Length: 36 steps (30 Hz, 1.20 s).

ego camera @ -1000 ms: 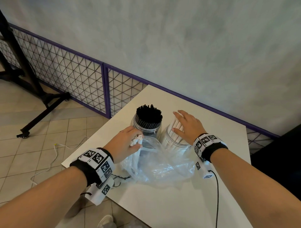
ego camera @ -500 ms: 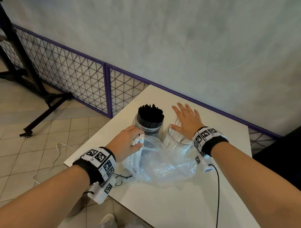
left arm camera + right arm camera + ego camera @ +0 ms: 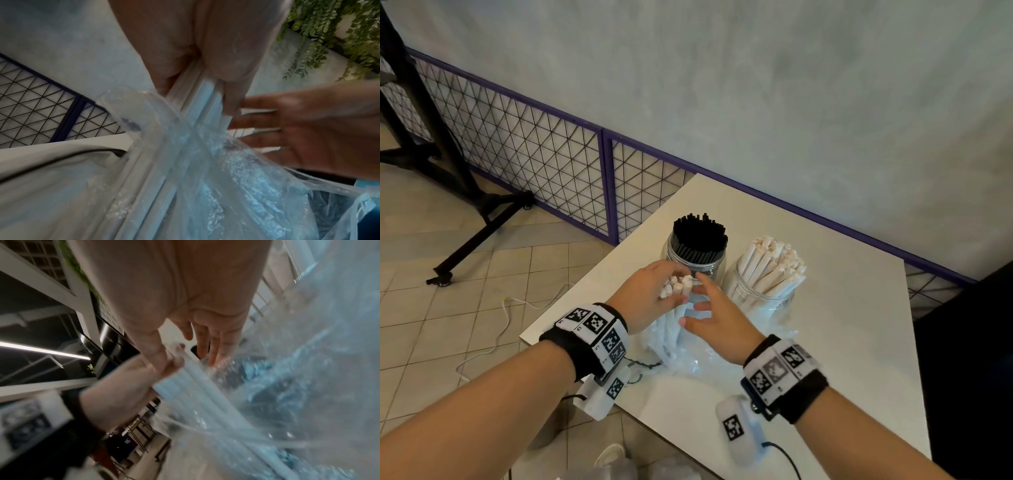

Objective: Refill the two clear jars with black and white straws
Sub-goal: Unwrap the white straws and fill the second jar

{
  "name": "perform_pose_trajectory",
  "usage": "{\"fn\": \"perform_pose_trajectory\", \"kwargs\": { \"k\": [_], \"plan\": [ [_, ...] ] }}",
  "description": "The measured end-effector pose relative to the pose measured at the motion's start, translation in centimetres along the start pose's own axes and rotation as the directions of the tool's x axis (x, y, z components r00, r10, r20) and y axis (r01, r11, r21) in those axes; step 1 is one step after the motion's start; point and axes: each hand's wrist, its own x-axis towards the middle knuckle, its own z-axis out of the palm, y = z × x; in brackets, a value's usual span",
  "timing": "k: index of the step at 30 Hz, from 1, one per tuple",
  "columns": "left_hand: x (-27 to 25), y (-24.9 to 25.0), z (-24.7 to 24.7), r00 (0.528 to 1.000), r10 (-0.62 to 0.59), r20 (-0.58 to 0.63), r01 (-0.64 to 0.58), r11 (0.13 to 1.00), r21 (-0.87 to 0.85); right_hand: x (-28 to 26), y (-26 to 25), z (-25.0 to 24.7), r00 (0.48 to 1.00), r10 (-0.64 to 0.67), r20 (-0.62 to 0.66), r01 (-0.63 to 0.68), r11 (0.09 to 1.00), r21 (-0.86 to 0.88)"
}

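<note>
Left hand point(image 3: 650, 294) clenched on a bundle of white straws point(image 3: 677, 287), ends poking from the plastic bag point(image 3: 688, 346). Right hand point(image 3: 717, 320) just right of it, fingers spread, holding nothing. Behind the bag: black-straw jar point(image 3: 697, 250), then white-straw jar point(image 3: 765, 277), on the white table point(image 3: 842, 325).

no readable text, only coded wristbands point(image 3: 595, 323)
</note>
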Motion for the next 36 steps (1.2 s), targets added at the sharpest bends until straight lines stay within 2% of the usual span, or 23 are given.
{"fn": "perform_pose_trajectory", "kwargs": {
  "k": [3, 9, 15, 20, 24, 30, 34, 36],
  "plan": [
    [-0.1, 0.2, 0.0, 0.999, -0.023, 0.036, 0.024, 0.999, -0.039, 1.8, 1.0, 1.6, 0.995, -0.051, -0.087, 0.049, 0.998, -0.027],
    [-0.3, 0.4, -0.5, 0.993, -0.055, 0.105, 0.052, 0.998, 0.032, 3.5, 1.7, 2.6, 0.973, -0.098, -0.208, 0.083, 0.993, -0.080],
    [-0.7, 0.5, -1.2, 0.981, -0.065, 0.185, 0.055, 0.997, 0.059, 4.0, 1.4, 3.5, 0.975, -0.079, -0.209, 0.061, 0.994, -0.089],
    [-0.8, -0.1, -1.7, 0.986, -0.056, 0.159, 0.036, 0.991, 0.127, 4.1, 2.4, 3.9, 0.966, 0.027, -0.259, -0.016, 0.999, 0.042],
    [-1.5, 0.0, -1.8, 0.991, -0.063, 0.116, 0.049, 0.992, 0.117, 4.1, 2.2, 4.0, 0.965, 0.002, -0.264, 0.013, 0.998, 0.058],
    [-2.2, -0.2, -2.4, 0.992, -0.095, 0.088, 0.093, 0.995, 0.020, 4.2, 3.0, 3.9, 0.959, 0.044, -0.279, 0.002, 0.987, 0.163],
    [-2.8, -0.8, -2.5, 0.995, -0.090, 0.050, 0.090, 0.996, 0.017, 3.9, 3.3, 3.3, 0.958, 0.124, -0.260, -0.065, 0.972, 0.226],
    [-2.9, -1.1, -2.1, 0.996, -0.083, 0.021, 0.082, 0.996, 0.020, 3.7, 3.0, 3.0, 0.952, 0.129, -0.276, -0.055, 0.964, 0.259]
  ]
}}
